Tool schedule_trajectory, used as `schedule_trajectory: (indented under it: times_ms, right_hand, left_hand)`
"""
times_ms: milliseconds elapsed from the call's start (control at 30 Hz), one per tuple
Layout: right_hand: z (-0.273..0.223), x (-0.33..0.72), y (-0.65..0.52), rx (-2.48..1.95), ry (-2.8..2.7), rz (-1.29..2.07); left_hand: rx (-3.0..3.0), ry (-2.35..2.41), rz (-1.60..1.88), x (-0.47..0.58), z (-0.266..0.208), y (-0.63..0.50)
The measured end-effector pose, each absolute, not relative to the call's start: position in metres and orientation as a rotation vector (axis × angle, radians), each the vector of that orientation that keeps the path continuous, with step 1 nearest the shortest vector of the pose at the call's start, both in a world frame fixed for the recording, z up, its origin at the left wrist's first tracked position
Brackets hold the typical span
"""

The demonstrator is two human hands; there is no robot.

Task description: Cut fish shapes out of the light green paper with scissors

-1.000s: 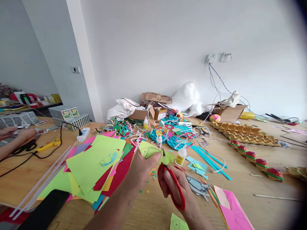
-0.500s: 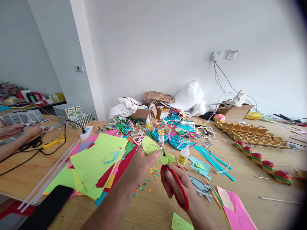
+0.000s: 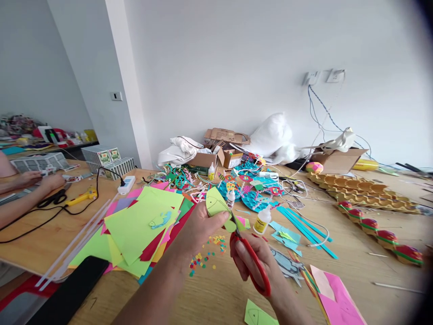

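Note:
Between thumb and fingers, my left hand (image 3: pixel 203 225) pinches a yellow-green paper (image 3: pixel 214 201) with a fish outline drawn on it. My right hand (image 3: pixel 252 257) grips red-handled scissors (image 3: pixel 257 267), fingers through the loops. The scissor blades meet the lower right part of the paper, near the tail. Below lies another yellow-green piece with a drawn fish (image 3: pixel 257 313). Beside my right hand are a grey-blue fish cutout (image 3: pixel 287 264) and a white glue bottle (image 3: pixel 262 220) with a yellow label. Small coloured paper dots (image 3: pixel 203 259) are scattered under my left wrist.
Stacked coloured paper (image 3: pixel 131 225) and a black phone-like slab (image 3: pixel 71 289) lie left. At far left, another person's hands (image 3: pixel 50 180) work near a yellow glue gun (image 3: pixel 81 197). Blue strips (image 3: pixel 304 230), egg-carton trays (image 3: pixel 361 192) and pink paper (image 3: pixel 341 293) lie right; boxes (image 3: pixel 206 158) stand behind.
The view has shifted slightly, so the table appears a little further right. My left hand still holds the paper, and the scissors stay at its tail end with only a slight shift.

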State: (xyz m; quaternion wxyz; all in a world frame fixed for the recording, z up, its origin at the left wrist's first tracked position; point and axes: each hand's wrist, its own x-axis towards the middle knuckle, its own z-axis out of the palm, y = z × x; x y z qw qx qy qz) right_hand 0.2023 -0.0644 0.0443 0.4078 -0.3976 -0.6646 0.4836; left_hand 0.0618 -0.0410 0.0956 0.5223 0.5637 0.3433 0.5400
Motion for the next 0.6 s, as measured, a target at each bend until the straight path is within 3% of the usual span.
schedule_trajectory:
  times_ms: [600]
  right_hand:
    - [0.051,0.2008,-0.0654,-1.01,-1.67,1.238]
  left_hand:
    - [1.421,0.804,1.214,0.0543,0.0903,-0.0361]
